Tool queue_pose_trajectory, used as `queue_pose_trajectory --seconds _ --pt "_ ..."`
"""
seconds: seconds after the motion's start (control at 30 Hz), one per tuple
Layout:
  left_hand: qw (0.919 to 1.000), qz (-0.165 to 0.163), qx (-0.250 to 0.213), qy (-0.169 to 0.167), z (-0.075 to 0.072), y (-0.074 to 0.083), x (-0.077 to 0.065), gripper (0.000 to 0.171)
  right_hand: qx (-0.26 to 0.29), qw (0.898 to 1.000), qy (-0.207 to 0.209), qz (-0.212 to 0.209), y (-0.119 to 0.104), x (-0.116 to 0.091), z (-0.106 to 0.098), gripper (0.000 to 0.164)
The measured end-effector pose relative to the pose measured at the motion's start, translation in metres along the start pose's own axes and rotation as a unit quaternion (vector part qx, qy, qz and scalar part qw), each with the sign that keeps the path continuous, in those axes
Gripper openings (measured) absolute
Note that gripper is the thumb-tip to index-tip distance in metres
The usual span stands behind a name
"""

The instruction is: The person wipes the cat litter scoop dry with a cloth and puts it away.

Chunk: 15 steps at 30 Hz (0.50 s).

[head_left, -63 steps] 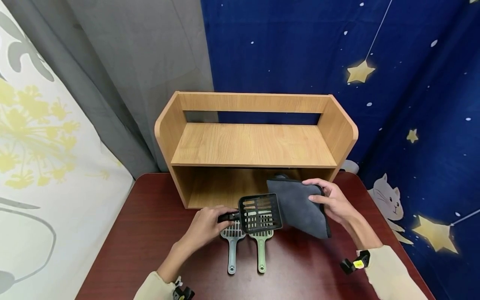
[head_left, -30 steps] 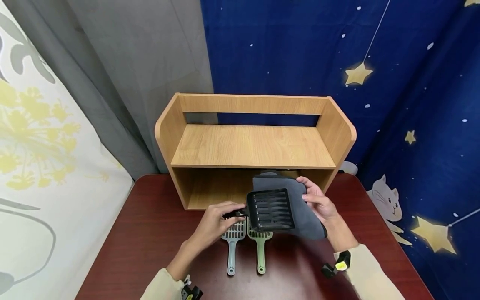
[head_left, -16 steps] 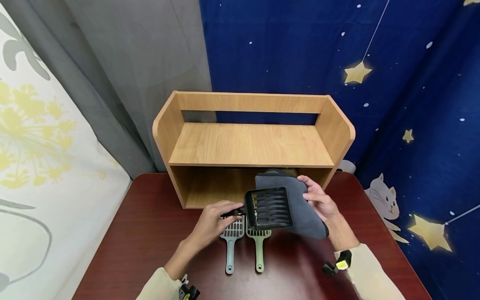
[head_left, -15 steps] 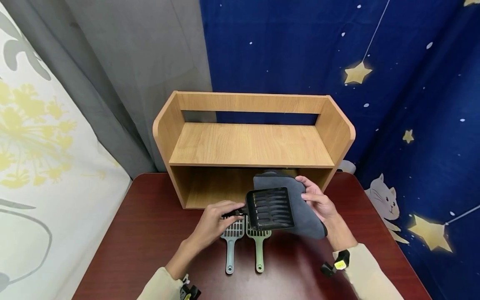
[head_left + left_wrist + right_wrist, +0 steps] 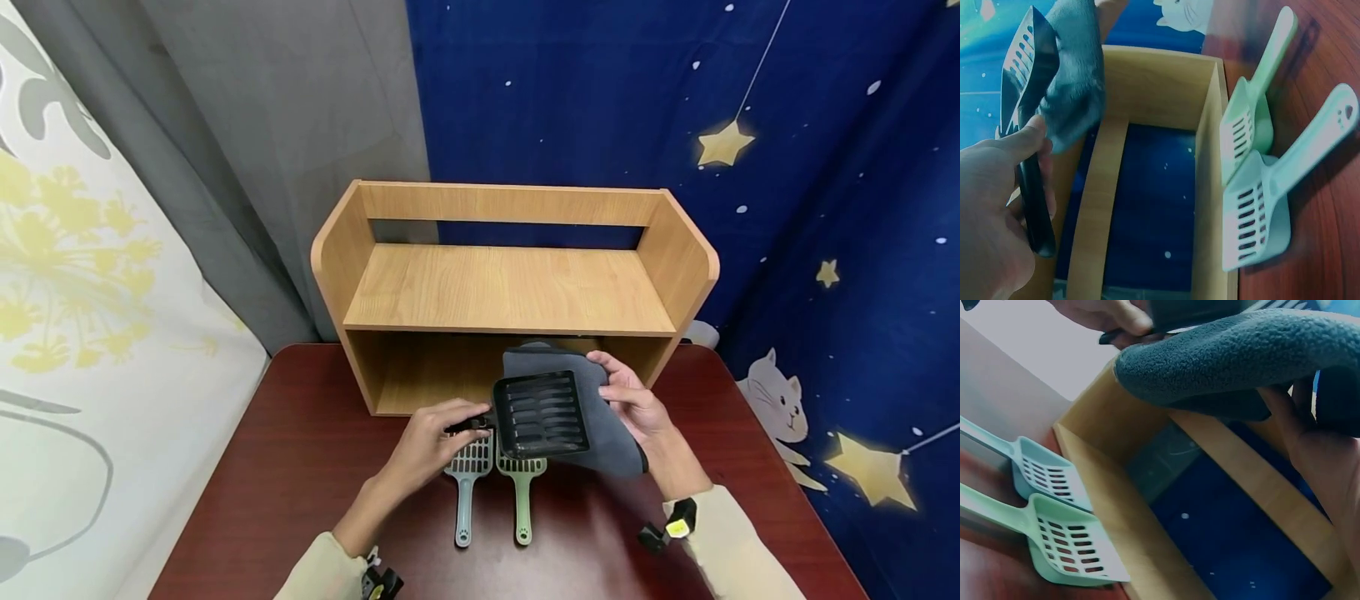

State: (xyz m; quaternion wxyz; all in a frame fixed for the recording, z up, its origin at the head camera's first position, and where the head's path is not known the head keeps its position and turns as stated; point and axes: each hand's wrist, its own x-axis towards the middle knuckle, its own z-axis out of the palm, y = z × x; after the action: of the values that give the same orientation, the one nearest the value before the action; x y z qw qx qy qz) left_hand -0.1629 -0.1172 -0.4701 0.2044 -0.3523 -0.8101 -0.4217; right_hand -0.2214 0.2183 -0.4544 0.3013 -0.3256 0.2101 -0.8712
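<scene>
My left hand grips the handle of a black slotted litter scoop, held above the table with its slotted pan toward the head camera. Behind the pan is a grey cloth, fuzzy in the right wrist view; my right hand holds it with the thumb in front. In the left wrist view the cloth lies against the scoop's far side. Below, a blue litter scoop and a green litter scoop lie side by side on the table, handles toward me, their pans partly hidden by the black one.
A two-level wooden shelf stands at the back of the dark red table, right behind the scoops. Grey and blue star-patterned curtains hang behind it, and a white flowered curtain hangs at the left.
My right hand has brought the cloth leftward until it sits behind the black scoop's pan. The left hand has shifted slightly right with the scoop. Over the last half second little has moved.
</scene>
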Motion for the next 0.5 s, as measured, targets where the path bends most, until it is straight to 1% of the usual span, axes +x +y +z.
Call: queue_pose_trajectory --seconds 0.1,0.17,0.2,0.27,0.33,0.43,0.47,0.5 --pt "0.9999 -0.009 0.011 0.000 -0.004 -0.004 -0.003 0.042 -0.003 1.000 -0.012 -0.009 -0.011 -0.006 0.004 0.058" --pt "0.9997 -0.011 0.022 -0.001 -0.006 -0.006 -0.005 0.041 -0.027 0.999 -0.016 -0.013 -0.018 -0.009 0.008 0.061" --pt "0.9995 -0.014 0.027 -0.001 -0.007 -0.007 -0.006 0.041 -0.048 0.999 -0.013 -0.016 -0.021 -0.011 0.009 0.062" --pt "0.9991 -0.021 0.038 -0.003 -0.008 -0.009 -0.007 0.040 -0.102 0.994 -0.001 -0.024 -0.027 -0.013 0.012 0.067" --pt "0.9984 -0.028 0.048 -0.004 -0.009 -0.011 -0.008 0.039 -0.145 0.989 0.014 -0.025 -0.031 -0.016 0.014 0.070" --pt "0.9971 -0.036 0.067 -0.007 -0.009 -0.012 -0.010 0.038 -0.187 0.981 0.035 -0.028 -0.035 -0.020 0.018 0.070" --pt "0.9964 -0.035 0.077 -0.006 -0.009 -0.013 -0.010 0.037 -0.192 0.980 0.042 -0.028 -0.036 -0.021 0.019 0.068" --pt "0.9957 -0.036 0.086 -0.006 -0.010 -0.012 -0.011 0.037 -0.207 0.977 0.048 -0.031 -0.037 -0.022 0.019 0.066"
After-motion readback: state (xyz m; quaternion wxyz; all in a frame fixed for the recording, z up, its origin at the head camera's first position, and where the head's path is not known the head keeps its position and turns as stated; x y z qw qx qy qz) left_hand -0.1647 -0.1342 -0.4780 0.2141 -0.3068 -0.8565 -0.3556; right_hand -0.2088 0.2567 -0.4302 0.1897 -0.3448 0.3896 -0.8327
